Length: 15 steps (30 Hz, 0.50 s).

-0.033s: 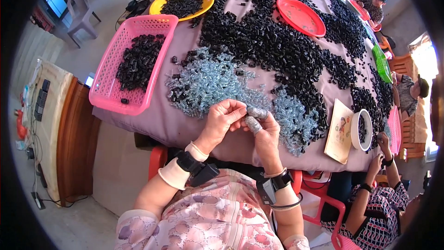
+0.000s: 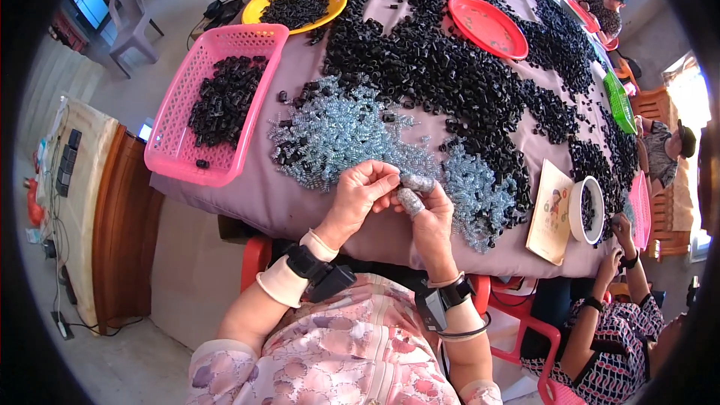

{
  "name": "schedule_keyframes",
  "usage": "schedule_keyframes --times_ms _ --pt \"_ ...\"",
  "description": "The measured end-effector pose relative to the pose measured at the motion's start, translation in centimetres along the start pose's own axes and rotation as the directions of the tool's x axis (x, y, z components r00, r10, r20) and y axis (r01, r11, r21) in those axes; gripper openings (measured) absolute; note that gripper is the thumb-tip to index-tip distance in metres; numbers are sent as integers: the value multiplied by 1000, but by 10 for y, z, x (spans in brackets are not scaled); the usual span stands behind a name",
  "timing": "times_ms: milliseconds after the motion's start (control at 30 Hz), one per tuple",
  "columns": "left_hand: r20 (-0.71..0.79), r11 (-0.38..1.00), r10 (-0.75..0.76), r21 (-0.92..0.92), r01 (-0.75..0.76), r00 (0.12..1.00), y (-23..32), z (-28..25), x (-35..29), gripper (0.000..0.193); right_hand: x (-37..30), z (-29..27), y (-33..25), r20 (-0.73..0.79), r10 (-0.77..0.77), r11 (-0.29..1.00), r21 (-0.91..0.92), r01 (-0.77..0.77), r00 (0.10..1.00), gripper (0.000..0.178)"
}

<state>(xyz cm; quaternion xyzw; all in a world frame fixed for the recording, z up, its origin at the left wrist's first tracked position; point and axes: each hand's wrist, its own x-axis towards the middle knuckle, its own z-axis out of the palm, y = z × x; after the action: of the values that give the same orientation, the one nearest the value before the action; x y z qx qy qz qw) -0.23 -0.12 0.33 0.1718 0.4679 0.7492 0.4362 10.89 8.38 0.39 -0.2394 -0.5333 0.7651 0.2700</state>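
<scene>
My left hand [image 2: 358, 196] and my right hand [image 2: 432, 217] meet over the near edge of the table, fingertips almost touching. Thumb and fingers of the left are pinched together. Grey wrapping covers the right thumb and forefinger, which are also closed toward each other. Whatever lies between the fingertips is too small and hidden to make out. Just beyond the hands spreads a heap of small, shiny, bluish coil springs [image 2: 330, 131], with a second heap of springs [image 2: 476, 191] beside my right hand. Behind them lies a broad mass of small black plastic pieces [image 2: 442, 67].
At left stands a pink basket [image 2: 244, 146] of black parts, near a yellow dish [image 2: 341, 1] of thin black pieces. A red tray [image 2: 480, 19] lies farther back. To the right are a booklet [image 2: 550, 214], a white bowl [image 2: 575, 214] and a co-worker's hands [image 2: 621, 236].
</scene>
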Motion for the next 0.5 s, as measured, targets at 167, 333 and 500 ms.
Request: schedule_keyframes --times_ms 167,333,500 --pt "7 999 -5 35 5 1000 -1 -2 1 9 -2 2 -2 -24 25 1000 2 -25 999 18" --pt "58 1000 -23 20 22 998 -2 -5 2 10 -4 3 1 -18 -10 1000 -19 10 1000 19" --pt "99 995 -93 40 90 991 4 -7 2 14 -6 6 -1 -12 -29 996 -81 28 999 21"
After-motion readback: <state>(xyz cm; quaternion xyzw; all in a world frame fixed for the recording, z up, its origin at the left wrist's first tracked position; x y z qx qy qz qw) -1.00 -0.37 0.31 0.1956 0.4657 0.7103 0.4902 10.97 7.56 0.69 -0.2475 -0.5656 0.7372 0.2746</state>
